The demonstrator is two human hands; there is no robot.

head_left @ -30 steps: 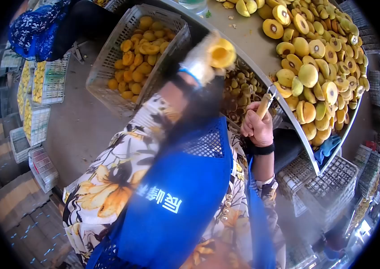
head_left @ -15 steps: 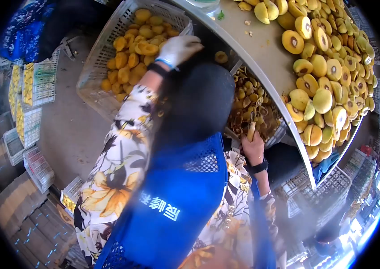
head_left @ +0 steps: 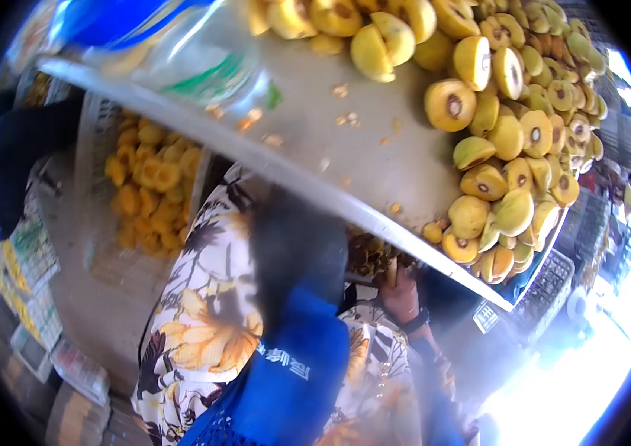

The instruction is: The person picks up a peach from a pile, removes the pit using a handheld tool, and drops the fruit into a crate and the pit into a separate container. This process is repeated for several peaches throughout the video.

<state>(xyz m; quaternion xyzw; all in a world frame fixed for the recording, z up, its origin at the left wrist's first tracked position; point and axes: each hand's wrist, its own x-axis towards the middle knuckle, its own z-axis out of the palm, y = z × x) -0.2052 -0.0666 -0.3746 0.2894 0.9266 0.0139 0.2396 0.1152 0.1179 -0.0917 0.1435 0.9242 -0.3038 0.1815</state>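
Observation:
Under the edge of the metal table (head_left: 345,201), my right hand (head_left: 401,293) is closed round the pale handle of a tool (head_left: 391,272); the tool's far end is hard to make out. Just behind it, a container of dark scraps and fruit pieces (head_left: 366,253) shows in part below the table. My left arm, in a floral sleeve (head_left: 215,245), reaches up to the table's edge, and the hand itself is out of sight. Halved yellow fruit with brown centres (head_left: 453,105) are heaped on the table.
A white crate (head_left: 92,149) of orange fruit halves (head_left: 148,175) stands on the floor to the left. On the table's near corner lies a clear plastic bag or container (head_left: 211,67) with green print. Another person's dark-clothed limb (head_left: 29,145) shows at far left. More crates (head_left: 546,290) stand at right.
The view has swung, so the table fills more of the upper part. My gloved left hand, earlier over the crate's edge, has gone out of sight. My right hand still holds the tool.

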